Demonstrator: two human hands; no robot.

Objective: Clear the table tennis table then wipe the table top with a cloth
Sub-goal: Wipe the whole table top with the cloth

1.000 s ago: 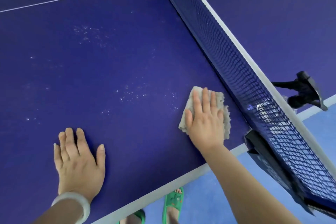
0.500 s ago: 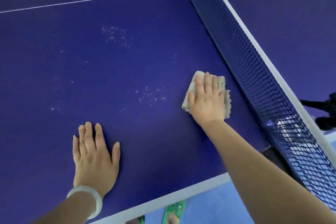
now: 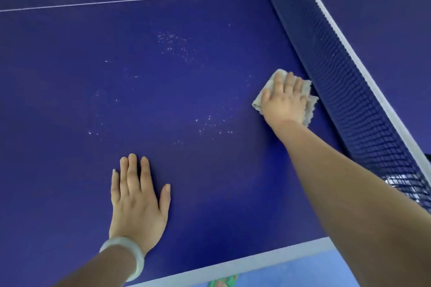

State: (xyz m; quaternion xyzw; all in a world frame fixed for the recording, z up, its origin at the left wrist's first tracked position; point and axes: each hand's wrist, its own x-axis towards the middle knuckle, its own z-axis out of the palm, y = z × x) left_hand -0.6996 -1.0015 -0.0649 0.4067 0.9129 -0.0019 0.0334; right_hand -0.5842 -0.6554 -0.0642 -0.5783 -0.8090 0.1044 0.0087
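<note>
Head camera shows nothing sitting on the table top (image 3: 70,182), so wiping is on. Right hand (image 3: 283,100), fingers a little apart, presses the cloth (image 3: 309,103) flat beside the net (image 3: 338,72). Left hand (image 3: 136,198) lies flat, fingers together. White specks (image 3: 212,126) are left to wipe.

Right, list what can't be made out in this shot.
- Most of the cloth: head view, covered by the right hand.
- Sandal: cut off by the bottom edge.
- Table beyond the net: cut off by the top and right edges.
- Specks: too small to identify.
- Left hand: palm hidden.
</note>
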